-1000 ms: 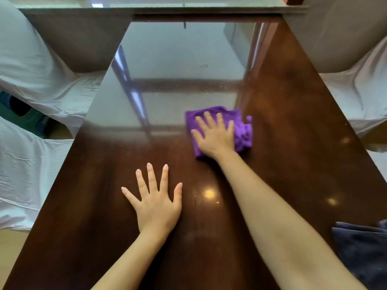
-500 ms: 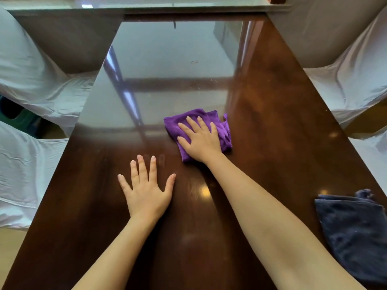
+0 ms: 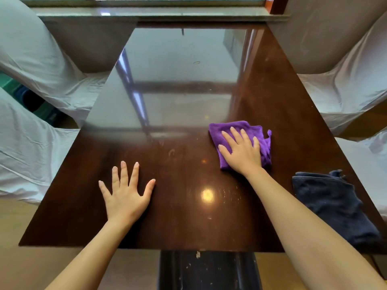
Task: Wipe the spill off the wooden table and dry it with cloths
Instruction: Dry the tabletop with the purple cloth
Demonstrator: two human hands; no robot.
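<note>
Purple cloth shifted right, right hand pressing

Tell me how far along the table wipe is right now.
Done: no pooled spill shows on the wooden table, only faint smears mid-table. In hand: the right hand presses the purple cloth flat; the left hand braces on bare wood. Left: drying; the dark blue cloth lies untouched at the right edge.

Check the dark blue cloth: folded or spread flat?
Loosely folded. The dark blue cloth lies untouched in rumpled layers at the table's right edge, with stacked edges visible at its far end.
</note>
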